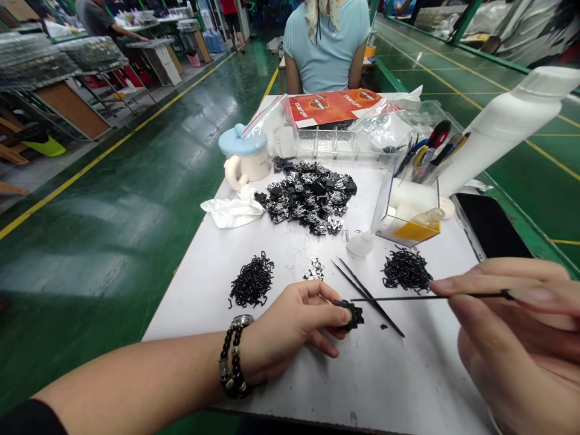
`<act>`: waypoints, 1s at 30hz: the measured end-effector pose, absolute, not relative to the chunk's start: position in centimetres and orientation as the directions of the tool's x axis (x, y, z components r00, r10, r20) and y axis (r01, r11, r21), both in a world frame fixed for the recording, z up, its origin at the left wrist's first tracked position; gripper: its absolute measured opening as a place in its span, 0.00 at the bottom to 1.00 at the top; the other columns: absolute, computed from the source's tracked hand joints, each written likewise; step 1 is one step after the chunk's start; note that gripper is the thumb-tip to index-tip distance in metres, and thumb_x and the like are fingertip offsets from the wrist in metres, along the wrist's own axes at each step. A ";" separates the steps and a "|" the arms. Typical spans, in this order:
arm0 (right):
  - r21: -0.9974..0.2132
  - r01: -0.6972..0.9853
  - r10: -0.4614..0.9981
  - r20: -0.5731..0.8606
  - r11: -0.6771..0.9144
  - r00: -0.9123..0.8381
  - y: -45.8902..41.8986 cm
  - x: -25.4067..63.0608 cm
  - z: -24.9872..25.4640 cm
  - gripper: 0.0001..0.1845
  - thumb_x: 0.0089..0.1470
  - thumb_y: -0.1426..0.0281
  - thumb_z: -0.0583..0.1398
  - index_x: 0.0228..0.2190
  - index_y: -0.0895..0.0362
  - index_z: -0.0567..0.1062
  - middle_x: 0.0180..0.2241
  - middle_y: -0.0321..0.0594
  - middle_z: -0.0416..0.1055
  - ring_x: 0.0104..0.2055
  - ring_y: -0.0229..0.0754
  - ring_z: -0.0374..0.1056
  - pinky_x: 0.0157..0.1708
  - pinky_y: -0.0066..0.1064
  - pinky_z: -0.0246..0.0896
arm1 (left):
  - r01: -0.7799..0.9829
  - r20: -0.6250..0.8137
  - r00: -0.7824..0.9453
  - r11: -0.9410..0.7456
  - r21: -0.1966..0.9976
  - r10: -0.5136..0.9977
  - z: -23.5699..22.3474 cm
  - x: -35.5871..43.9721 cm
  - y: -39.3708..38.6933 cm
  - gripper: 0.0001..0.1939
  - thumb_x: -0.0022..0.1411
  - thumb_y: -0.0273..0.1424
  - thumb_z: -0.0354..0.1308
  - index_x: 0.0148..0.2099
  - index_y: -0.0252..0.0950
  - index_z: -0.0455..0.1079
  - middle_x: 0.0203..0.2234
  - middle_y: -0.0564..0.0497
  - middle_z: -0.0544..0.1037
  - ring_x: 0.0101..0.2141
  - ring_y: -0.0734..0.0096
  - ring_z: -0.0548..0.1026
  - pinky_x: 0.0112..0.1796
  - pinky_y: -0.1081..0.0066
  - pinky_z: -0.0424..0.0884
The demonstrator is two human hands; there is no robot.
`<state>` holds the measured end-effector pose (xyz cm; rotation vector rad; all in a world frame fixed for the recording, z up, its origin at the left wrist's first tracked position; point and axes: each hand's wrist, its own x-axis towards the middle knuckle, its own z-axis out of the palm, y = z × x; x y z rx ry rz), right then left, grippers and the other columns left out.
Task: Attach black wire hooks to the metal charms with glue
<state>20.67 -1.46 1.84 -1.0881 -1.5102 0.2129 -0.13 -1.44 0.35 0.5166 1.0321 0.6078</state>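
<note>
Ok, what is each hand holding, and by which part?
The left hand holds a small black part by its near side. The right hand holds a thin black rod toward its right end.

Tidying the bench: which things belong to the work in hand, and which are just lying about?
In the work:
- black part, in left hand
- thin rod, in right hand
- likely tweezers, hook piles, metal bits, part heap

Lying about, it seems:
- mug, tissue, phone, bottle, orange card
</note>
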 end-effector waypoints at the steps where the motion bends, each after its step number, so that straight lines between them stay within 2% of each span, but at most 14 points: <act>1: -0.660 0.498 0.711 0.694 0.563 0.115 -1.5 20.3 2.0 0.21 0.38 0.78 0.70 0.31 0.54 0.66 0.26 0.33 0.73 0.33 0.41 0.71 0.27 0.34 0.61 | -0.213 -0.627 0.377 0.723 0.657 0.682 0.4 -0.1 -1.5 0.14 0.46 0.28 0.66 0.34 0.32 0.65 0.21 0.52 0.72 0.24 0.74 0.72 0.19 0.78 0.71; 5: -0.682 0.442 0.750 0.660 0.582 0.032 -1.5 19.0 2.8 0.17 0.43 0.78 0.67 0.32 0.54 0.67 0.27 0.34 0.74 0.33 0.40 0.72 0.26 0.33 0.64 | -0.189 -0.626 0.377 0.718 0.670 0.683 0.3 -0.1 -1.5 0.14 0.46 0.29 0.67 0.33 0.32 0.65 0.23 0.51 0.72 0.25 0.74 0.71 0.20 0.78 0.71; 10: -0.723 0.442 0.781 0.620 0.531 0.075 -1.6 18.9 3.0 0.14 0.44 0.76 0.66 0.31 0.51 0.67 0.27 0.33 0.74 0.33 0.42 0.72 0.26 0.35 0.65 | -0.180 -0.621 0.385 0.715 0.675 0.683 0.2 -0.1 -1.5 0.14 0.47 0.30 0.66 0.33 0.32 0.65 0.24 0.50 0.73 0.25 0.74 0.71 0.20 0.78 0.71; 16: -0.693 0.456 0.768 0.640 0.558 0.034 -1.6 19.0 2.9 0.14 0.44 0.75 0.66 0.31 0.52 0.68 0.27 0.34 0.73 0.31 0.41 0.71 0.21 0.32 0.64 | -0.179 -0.624 0.380 0.716 0.674 0.683 0.2 -0.1 -1.5 0.14 0.46 0.30 0.67 0.33 0.32 0.65 0.22 0.51 0.73 0.25 0.74 0.71 0.20 0.77 0.71; 20: -0.696 0.433 0.764 0.645 0.572 0.028 -1.4 19.0 2.8 0.15 0.44 0.77 0.66 0.32 0.51 0.68 0.29 0.34 0.73 0.31 0.40 0.71 0.22 0.32 0.66 | -0.171 -0.629 0.377 0.719 0.674 0.680 0.3 -0.1 -1.5 0.15 0.46 0.30 0.67 0.33 0.33 0.65 0.22 0.51 0.73 0.25 0.74 0.71 0.20 0.77 0.71; 24: -0.679 0.495 0.753 0.654 0.542 0.073 -1.4 18.9 2.9 0.14 0.45 0.76 0.65 0.32 0.50 0.68 0.27 0.33 0.71 0.32 0.42 0.71 0.22 0.34 0.65 | -0.171 -0.634 0.370 0.721 0.672 0.679 0.3 -0.1 -1.6 0.15 0.45 0.31 0.67 0.33 0.33 0.65 0.23 0.51 0.73 0.26 0.73 0.72 0.20 0.77 0.71; 28: -0.676 0.457 0.757 0.653 0.579 0.007 -1.7 19.0 2.7 0.14 0.45 0.76 0.66 0.32 0.51 0.68 0.28 0.33 0.72 0.30 0.39 0.71 0.21 0.31 0.63 | -0.173 -0.631 0.377 0.720 0.672 0.678 0.3 -0.1 -1.6 0.15 0.45 0.31 0.67 0.33 0.33 0.65 0.23 0.51 0.73 0.25 0.74 0.71 0.20 0.77 0.71; 30: -0.656 0.507 0.744 0.667 0.559 0.043 -1.8 19.7 2.4 0.16 0.43 0.76 0.67 0.32 0.52 0.68 0.28 0.32 0.73 0.31 0.39 0.70 0.23 0.32 0.62 | -0.172 -0.631 0.369 0.717 0.675 0.683 0.3 -0.1 -1.5 0.15 0.45 0.30 0.67 0.33 0.33 0.65 0.23 0.51 0.73 0.26 0.73 0.71 0.20 0.77 0.71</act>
